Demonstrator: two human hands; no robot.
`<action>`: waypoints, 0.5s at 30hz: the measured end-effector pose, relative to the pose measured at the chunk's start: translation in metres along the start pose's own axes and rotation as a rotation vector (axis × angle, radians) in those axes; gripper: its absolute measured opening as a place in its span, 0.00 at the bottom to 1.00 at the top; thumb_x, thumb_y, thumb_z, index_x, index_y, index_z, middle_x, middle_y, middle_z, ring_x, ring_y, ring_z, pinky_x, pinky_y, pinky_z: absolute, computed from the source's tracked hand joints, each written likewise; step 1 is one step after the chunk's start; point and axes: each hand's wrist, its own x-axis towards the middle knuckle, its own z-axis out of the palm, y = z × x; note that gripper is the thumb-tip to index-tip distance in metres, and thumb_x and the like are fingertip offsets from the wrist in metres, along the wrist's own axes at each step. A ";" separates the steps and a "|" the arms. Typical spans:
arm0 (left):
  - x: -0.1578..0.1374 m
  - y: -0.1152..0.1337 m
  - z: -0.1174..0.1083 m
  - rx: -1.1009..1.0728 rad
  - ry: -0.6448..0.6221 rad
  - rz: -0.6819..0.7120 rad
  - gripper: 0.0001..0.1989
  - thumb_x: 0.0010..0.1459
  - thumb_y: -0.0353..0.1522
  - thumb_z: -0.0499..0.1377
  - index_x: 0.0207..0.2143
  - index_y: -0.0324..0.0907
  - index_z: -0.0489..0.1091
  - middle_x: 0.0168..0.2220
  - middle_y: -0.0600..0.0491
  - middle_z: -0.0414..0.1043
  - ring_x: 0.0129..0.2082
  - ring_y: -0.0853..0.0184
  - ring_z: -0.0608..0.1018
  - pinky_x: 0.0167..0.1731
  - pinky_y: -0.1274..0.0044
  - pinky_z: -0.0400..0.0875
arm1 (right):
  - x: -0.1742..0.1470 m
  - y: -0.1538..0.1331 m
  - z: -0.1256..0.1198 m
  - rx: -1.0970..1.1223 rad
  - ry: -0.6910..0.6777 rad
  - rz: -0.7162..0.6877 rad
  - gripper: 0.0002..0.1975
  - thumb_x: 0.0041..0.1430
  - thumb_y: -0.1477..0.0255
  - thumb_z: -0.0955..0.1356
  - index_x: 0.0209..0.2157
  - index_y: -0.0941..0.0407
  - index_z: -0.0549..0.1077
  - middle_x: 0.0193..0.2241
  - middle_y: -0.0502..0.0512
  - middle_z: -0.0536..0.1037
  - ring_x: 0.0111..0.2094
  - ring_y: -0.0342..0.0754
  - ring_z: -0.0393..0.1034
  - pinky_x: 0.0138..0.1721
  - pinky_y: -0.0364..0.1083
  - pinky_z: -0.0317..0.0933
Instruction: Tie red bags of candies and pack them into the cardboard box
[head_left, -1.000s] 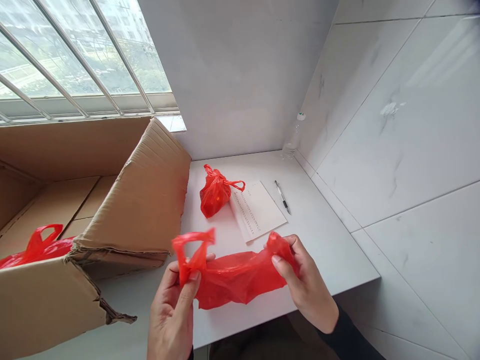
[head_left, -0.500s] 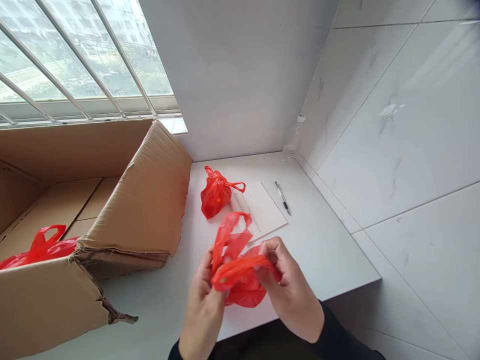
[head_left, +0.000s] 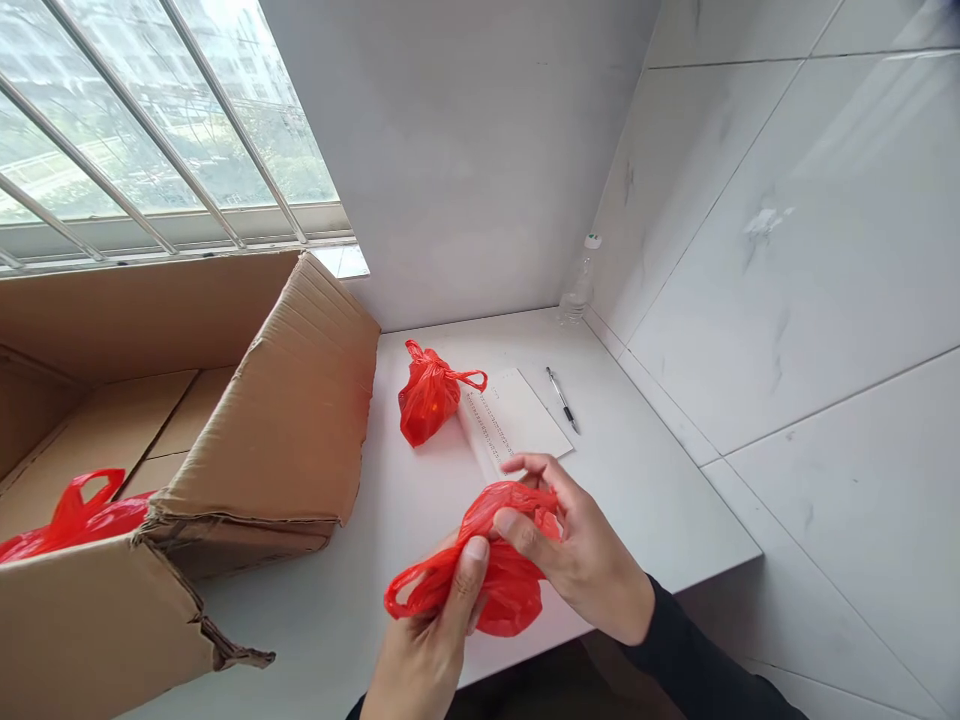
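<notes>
A thin red plastic bag [head_left: 514,590] is between my two hands, above the front edge of the white table. My left hand [head_left: 442,630] is closed on the bag's gathered plastic, thumb on top, and one handle loop sticks out to the left of it. My right hand [head_left: 577,555] pinches the bag's upper right part between thumb and fingers. What the held bag contains cannot be made out. Farther back on the table stands a second red plastic bag [head_left: 430,400], knotted at the top, with orange showing through.
A large open cardboard box [head_left: 292,400] fills the left side, with red plastic [head_left: 82,515] inside. Behind my hands lie a printed paper sheet [head_left: 521,415] and a pen [head_left: 562,398]. A clear bottle [head_left: 577,285] stands in the corner by the tiled wall [head_left: 825,250].
The handle loop that stood upright is now folded down, and a loop points left past my left thumb. Both hands have shifted their grip on the bag.
</notes>
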 end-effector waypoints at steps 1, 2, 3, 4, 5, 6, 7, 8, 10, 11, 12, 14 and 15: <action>-0.001 0.001 0.000 -0.025 -0.053 -0.016 0.24 0.59 0.47 0.61 0.17 0.45 0.59 0.18 0.59 0.51 0.21 0.68 0.56 0.26 0.74 0.59 | 0.001 -0.002 -0.002 0.016 -0.033 -0.023 0.14 0.63 0.60 0.69 0.46 0.52 0.70 0.35 0.50 0.76 0.37 0.47 0.72 0.42 0.47 0.66; -0.001 0.002 0.000 -0.079 -0.089 -0.050 0.22 0.59 0.48 0.61 0.19 0.45 0.63 0.18 0.58 0.53 0.22 0.68 0.58 0.27 0.74 0.60 | 0.002 -0.005 -0.003 0.032 -0.045 -0.046 0.11 0.65 0.61 0.68 0.42 0.53 0.71 0.34 0.50 0.76 0.36 0.47 0.72 0.41 0.46 0.66; 0.000 0.003 0.000 -0.154 -0.110 -0.098 0.19 0.59 0.48 0.61 0.23 0.45 0.68 0.18 0.58 0.56 0.22 0.68 0.60 0.28 0.74 0.61 | 0.003 -0.007 -0.004 0.046 -0.034 -0.059 0.10 0.66 0.62 0.67 0.39 0.54 0.71 0.34 0.51 0.76 0.35 0.47 0.72 0.40 0.46 0.66; 0.001 0.003 -0.001 -0.241 -0.121 -0.152 0.17 0.60 0.48 0.60 0.30 0.44 0.72 0.18 0.57 0.60 0.22 0.68 0.63 0.28 0.75 0.62 | 0.003 -0.009 -0.005 0.058 -0.007 -0.061 0.09 0.66 0.62 0.67 0.37 0.54 0.71 0.34 0.51 0.76 0.35 0.46 0.72 0.39 0.45 0.65; 0.002 0.003 -0.002 -0.325 -0.123 -0.201 0.16 0.61 0.48 0.59 0.37 0.44 0.74 0.19 0.57 0.64 0.23 0.67 0.65 0.28 0.75 0.63 | 0.002 -0.011 -0.005 0.069 0.020 -0.051 0.09 0.66 0.63 0.67 0.37 0.54 0.71 0.34 0.52 0.76 0.35 0.46 0.71 0.39 0.45 0.65; 0.004 0.003 -0.004 -0.395 -0.121 -0.240 0.17 0.61 0.47 0.59 0.43 0.44 0.73 0.20 0.56 0.67 0.23 0.67 0.67 0.27 0.75 0.64 | 0.001 -0.013 -0.005 0.076 0.031 -0.034 0.08 0.66 0.63 0.67 0.37 0.54 0.71 0.34 0.52 0.75 0.34 0.46 0.70 0.38 0.45 0.64; 0.006 0.003 -0.005 -0.441 -0.122 -0.263 0.18 0.62 0.47 0.59 0.46 0.44 0.73 0.21 0.55 0.69 0.24 0.66 0.69 0.27 0.75 0.65 | 0.000 -0.014 -0.004 0.087 0.021 -0.017 0.08 0.66 0.64 0.67 0.37 0.54 0.71 0.33 0.52 0.75 0.34 0.46 0.70 0.38 0.45 0.64; 0.007 0.003 -0.006 -0.467 -0.128 -0.264 0.18 0.62 0.46 0.59 0.46 0.43 0.74 0.24 0.53 0.71 0.25 0.65 0.70 0.26 0.75 0.66 | -0.002 -0.014 -0.003 0.107 -0.004 -0.003 0.08 0.66 0.64 0.66 0.37 0.54 0.70 0.33 0.51 0.75 0.33 0.46 0.70 0.38 0.46 0.64; 0.010 0.002 -0.009 -0.471 -0.138 -0.227 0.16 0.62 0.44 0.60 0.43 0.42 0.76 0.28 0.51 0.73 0.28 0.65 0.72 0.28 0.74 0.69 | -0.007 -0.014 0.000 0.144 -0.075 0.010 0.06 0.65 0.66 0.65 0.36 0.54 0.69 0.31 0.51 0.74 0.31 0.46 0.69 0.36 0.46 0.63; 0.011 0.002 -0.010 -0.456 -0.144 -0.204 0.15 0.61 0.43 0.60 0.41 0.42 0.76 0.29 0.51 0.73 0.28 0.65 0.72 0.29 0.75 0.69 | -0.010 -0.014 0.002 0.131 -0.111 0.017 0.05 0.64 0.67 0.65 0.35 0.53 0.69 0.30 0.50 0.73 0.30 0.46 0.68 0.35 0.46 0.62; 0.011 0.001 -0.012 -0.432 -0.152 -0.182 0.13 0.61 0.43 0.61 0.39 0.43 0.77 0.29 0.52 0.73 0.27 0.67 0.72 0.30 0.76 0.69 | -0.013 -0.014 0.004 0.093 -0.129 0.025 0.04 0.61 0.69 0.66 0.32 0.53 0.69 0.28 0.49 0.72 0.29 0.46 0.66 0.33 0.46 0.62; 0.012 -0.001 -0.015 -0.381 -0.158 -0.145 0.10 0.59 0.41 0.64 0.35 0.44 0.77 0.30 0.53 0.73 0.28 0.69 0.72 0.32 0.78 0.69 | -0.017 -0.013 0.007 -0.028 -0.127 0.026 0.04 0.53 0.71 0.69 0.28 0.53 0.69 0.25 0.48 0.71 0.28 0.46 0.65 0.33 0.47 0.61; 0.012 -0.002 -0.018 -0.354 -0.163 -0.132 0.09 0.58 0.40 0.65 0.34 0.44 0.76 0.33 0.53 0.73 0.30 0.69 0.72 0.34 0.78 0.69 | -0.019 -0.012 0.007 -0.078 -0.111 0.006 0.05 0.51 0.70 0.70 0.27 0.53 0.69 0.25 0.49 0.72 0.28 0.47 0.65 0.34 0.47 0.62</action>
